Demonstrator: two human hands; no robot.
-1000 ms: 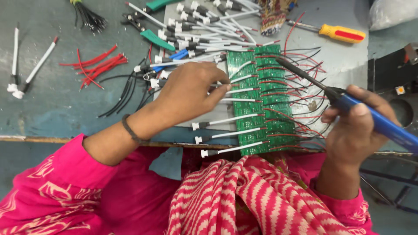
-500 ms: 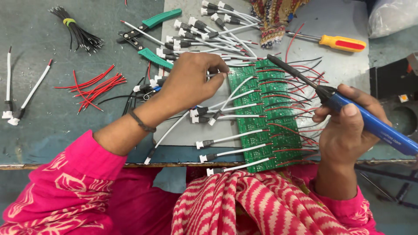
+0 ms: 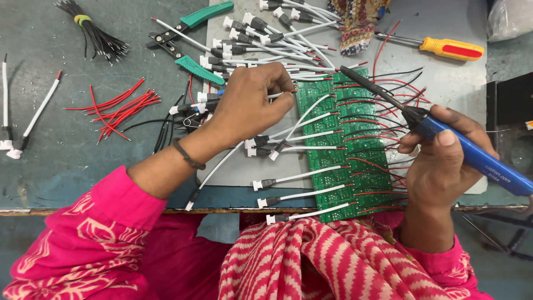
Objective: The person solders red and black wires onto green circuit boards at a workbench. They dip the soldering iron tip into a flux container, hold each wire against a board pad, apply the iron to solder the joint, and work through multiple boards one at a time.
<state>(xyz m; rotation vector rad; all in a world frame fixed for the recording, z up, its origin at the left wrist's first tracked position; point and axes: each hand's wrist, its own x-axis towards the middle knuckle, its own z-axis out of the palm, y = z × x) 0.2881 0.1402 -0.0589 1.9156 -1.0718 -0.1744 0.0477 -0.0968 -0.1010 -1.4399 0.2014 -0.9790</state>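
Observation:
A strip of green circuit boards (image 3: 347, 144) lies on a pale sheet, with white cables soldered to its left side and red and black wires on its right. My left hand (image 3: 250, 103) pinches a white cable (image 3: 280, 95) just left of the strip's top end. My right hand (image 3: 441, 161) grips a blue-handled soldering iron (image 3: 472, 155); its dark tip (image 3: 352, 75) hovers at the top board, right of my left fingers.
A pile of white connector cables (image 3: 261, 39) lies at the back. Green-handled cutters (image 3: 189, 41) sit beside it, red wire pieces (image 3: 119, 105) and a black wire bundle (image 3: 94, 33) to the left. A yellow screwdriver (image 3: 444, 47) lies back right. The bench edge (image 3: 83, 211) runs near my lap.
My left hand has shifted from the boards' left edge up to the top of the strip, pinching a white cable. The soldering iron stays near the top board.

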